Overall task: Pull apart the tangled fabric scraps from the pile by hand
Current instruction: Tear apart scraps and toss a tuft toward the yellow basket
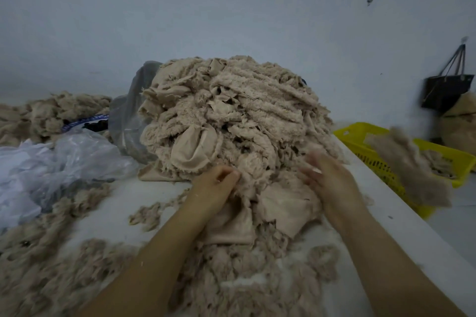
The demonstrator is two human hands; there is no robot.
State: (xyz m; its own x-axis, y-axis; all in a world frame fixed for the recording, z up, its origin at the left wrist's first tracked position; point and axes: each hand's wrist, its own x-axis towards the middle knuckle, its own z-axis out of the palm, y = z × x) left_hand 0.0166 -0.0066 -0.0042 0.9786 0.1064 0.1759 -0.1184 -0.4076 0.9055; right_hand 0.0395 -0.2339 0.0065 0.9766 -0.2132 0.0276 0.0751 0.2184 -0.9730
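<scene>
A tall pile of beige fleecy fabric scraps (231, 116) stands on the white table (381, 216). At its near foot my left hand (213, 185) grips a tuft of scrap, its fingers curled into the fluff. My right hand (327, 175) is motion-blurred, fingers spread and lying on the scraps at the pile's right foot. A blurred beige scrap (409, 167) is in mid-air to the right, above the yellow basket (365, 141). Flat smooth-sided scraps (280, 208) lie between my wrists.
Loose beige fluff (51, 265) covers the near left and front of the table. Clear plastic bags (59, 162) lie at the left, a grey one (128, 116) behind the pile. More scraps (46, 113) sit at the far left. A dark bag (448, 90) hangs on the wall.
</scene>
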